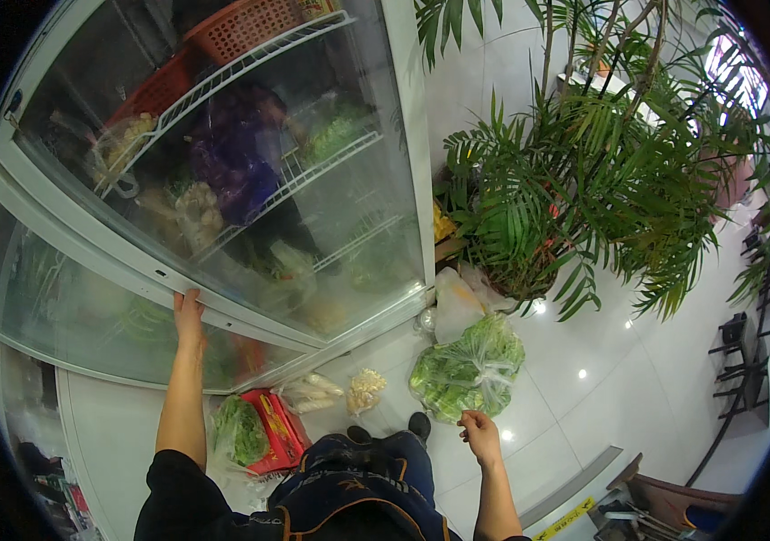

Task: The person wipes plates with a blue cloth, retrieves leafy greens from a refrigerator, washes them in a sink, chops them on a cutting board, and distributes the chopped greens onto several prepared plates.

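My left hand (188, 319) has its fingers hooked on the white frame of a glass refrigerator door (148, 280). Low over the floor, my right hand (481, 438) is half curled, and nothing shows in it. Just beyond it lies a tied clear plastic bag of leafy greens (469, 368). By my feet are a small bag of pale pieces (365, 391) and a bag of long white vegetables (310, 393). A red bag (281, 433) and a clear bag of lettuce (241, 429) sit below my left forearm.
Behind the fogged glass, wire shelves (256, 57) carry an orange basket (243, 30), a purple bag (239, 155) and bagged vegetables. A large potted palm (527, 203) stands at the right. Black chairs (736, 365) line the far right, with a wooden stand (679, 490) at bottom right.
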### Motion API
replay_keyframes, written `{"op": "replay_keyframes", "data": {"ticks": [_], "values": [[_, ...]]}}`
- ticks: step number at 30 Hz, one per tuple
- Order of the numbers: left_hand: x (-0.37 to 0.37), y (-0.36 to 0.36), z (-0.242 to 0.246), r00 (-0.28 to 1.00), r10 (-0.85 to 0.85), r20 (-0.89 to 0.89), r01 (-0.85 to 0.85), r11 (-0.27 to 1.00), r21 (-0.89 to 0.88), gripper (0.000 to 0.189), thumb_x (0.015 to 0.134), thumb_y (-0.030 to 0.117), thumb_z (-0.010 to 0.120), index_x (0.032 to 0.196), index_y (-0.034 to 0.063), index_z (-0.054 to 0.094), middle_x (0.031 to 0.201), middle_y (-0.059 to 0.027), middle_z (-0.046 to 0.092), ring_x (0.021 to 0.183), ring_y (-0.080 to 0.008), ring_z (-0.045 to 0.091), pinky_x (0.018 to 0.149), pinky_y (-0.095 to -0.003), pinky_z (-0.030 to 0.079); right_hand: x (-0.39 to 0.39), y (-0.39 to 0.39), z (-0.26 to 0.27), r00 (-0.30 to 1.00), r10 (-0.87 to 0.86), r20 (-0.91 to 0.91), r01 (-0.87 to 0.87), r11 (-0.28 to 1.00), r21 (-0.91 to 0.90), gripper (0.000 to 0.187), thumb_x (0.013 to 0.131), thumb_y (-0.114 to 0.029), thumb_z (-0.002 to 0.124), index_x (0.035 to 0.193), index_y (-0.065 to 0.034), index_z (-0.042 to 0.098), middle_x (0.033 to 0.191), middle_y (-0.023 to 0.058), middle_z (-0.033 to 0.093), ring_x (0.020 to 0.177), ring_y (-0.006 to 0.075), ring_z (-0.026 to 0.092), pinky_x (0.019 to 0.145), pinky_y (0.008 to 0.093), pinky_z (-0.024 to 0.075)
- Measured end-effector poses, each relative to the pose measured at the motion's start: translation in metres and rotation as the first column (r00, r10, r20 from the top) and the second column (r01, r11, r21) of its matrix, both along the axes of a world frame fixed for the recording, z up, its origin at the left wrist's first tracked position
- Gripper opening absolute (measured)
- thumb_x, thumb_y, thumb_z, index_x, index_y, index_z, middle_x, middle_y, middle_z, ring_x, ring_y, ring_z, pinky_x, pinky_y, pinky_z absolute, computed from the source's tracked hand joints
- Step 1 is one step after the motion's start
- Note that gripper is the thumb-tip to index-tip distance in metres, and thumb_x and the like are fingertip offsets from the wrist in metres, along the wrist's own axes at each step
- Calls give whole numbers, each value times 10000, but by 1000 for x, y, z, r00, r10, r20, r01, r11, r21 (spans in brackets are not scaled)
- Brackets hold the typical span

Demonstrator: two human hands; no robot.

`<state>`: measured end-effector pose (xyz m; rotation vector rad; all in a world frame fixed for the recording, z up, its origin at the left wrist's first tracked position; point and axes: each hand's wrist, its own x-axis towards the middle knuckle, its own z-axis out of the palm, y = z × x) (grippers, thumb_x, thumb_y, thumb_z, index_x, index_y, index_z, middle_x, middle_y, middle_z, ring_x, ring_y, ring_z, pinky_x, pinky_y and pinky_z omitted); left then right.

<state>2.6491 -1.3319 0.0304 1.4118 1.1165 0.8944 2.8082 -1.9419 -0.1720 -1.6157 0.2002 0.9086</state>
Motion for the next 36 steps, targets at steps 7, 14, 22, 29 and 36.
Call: {"op": "replay_keyframes", "data": {"ticks": [7, 14, 22, 29, 36], "values": [[-15, -22, -5, 999, 24, -28, -23, 998, 56, 551, 980, 291, 580, 1486, 90, 492, 1312, -43, 593, 1203, -167, 538, 1055, -331, 397, -1, 42, 34, 974, 162, 156, -154, 986, -59, 378, 979, -299, 693, 1237, -23, 678, 975, 90, 739, 760, 152, 666, 673, 299, 549], [-96, -162, 5, 939, -344, -25, 339, 907, 251, 395, 1049, 116, 520, 1426, -2, 503, 1088, -50, 639, 958, -129, 584, 869, -316, 497, -47, 198, 151, 658, 510, 554, -602, 798, -19, 589, 935, -337, 753, 1410, -47, 561, 1343, 180, 585, 1086, 241, 644, 892, 370, 544], [-101, -165, 16, 695, -713, 91, 688, 697, 202, 360, 1051, 138, 581, 1376, -15, 553, 1282, -150, 662, 1224, -231, 628, 995, -378, 517, -131, 154, 164, 497, 609, 619, -549, 772, -319, 879, 752, -390, 906, 1424, -6, 490, 1354, 265, 589, 1276, 400, 560, 1098, 461, 427], [63, -107, 56, 804, -588, -91, 563, 702, 437, 548, 997, 321, 690, 1393, -30, 548, 1343, -207, 620, 1229, -290, 640, 928, -382, 574, -145, 80, 120, 739, -329, 588, 263, 944, 198, 523, 955, 8, 697, 1412, 26, 444, 1386, 151, 564, 1277, 236, 570, 1106, 375, 448], [264, -65, 88, 875, -418, -245, 484, 722, 495, 895, 883, 582, 684, 1398, -120, 475, 1357, -361, 550, 1276, -480, 540, 1088, -496, 438, -98, 28, 58, 584, -358, 728, 593, 801, -82, 444, 1005, -89, 636, 1403, 24, 475, 1311, 149, 573, 1176, 240, 576, 1050, 368, 449]]}}
